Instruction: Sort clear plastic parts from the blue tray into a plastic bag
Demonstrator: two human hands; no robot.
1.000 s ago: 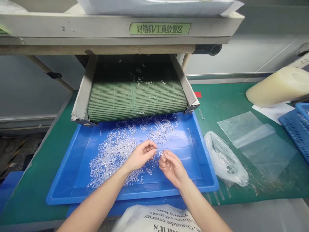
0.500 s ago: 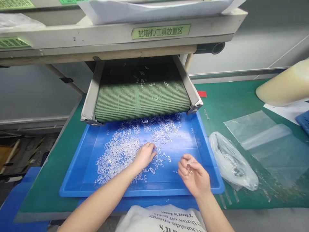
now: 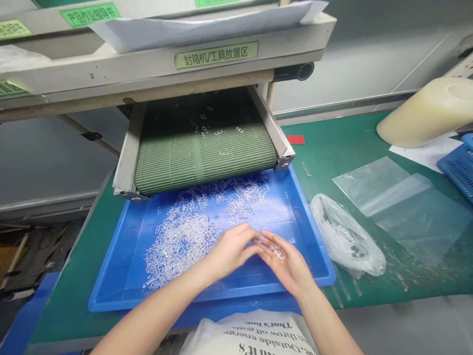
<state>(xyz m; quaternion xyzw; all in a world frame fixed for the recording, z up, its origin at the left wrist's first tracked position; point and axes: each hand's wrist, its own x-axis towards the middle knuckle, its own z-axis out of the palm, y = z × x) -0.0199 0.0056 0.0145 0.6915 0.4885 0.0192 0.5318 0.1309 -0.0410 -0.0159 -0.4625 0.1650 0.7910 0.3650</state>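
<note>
Over the front of the blue tray (image 3: 121, 291), my two hands meet at the fingertips. My right hand (image 3: 290, 266) is turned palm up and cupped, holding a few small clear plastic pieces (image 3: 277, 252) on its fingers. My left hand (image 3: 232, 249) reaches in from the left with thumb and fingers bent together against the right fingertips. What it pinches, if anything, is too small to make out. A broad heap of the same clear plastic pieces (image 3: 181, 241) lies in the left and back of the tray.
A green conveyor belt (image 3: 207, 160) carrying scattered pieces ends above the tray's back edge. Right of the tray are an open plastic bag (image 3: 347, 241) with pieces inside, flat clear bags (image 3: 402, 197), a cream roll (image 3: 424, 116) and a blue basket (image 3: 458, 165). A shelf (image 3: 155, 74) overhangs the belt.
My left hand has left the loose pieces and moved right to my right hand. My right hand has opened from a curl into a cupped palm and shifted slightly left. The view has shifted.
</note>
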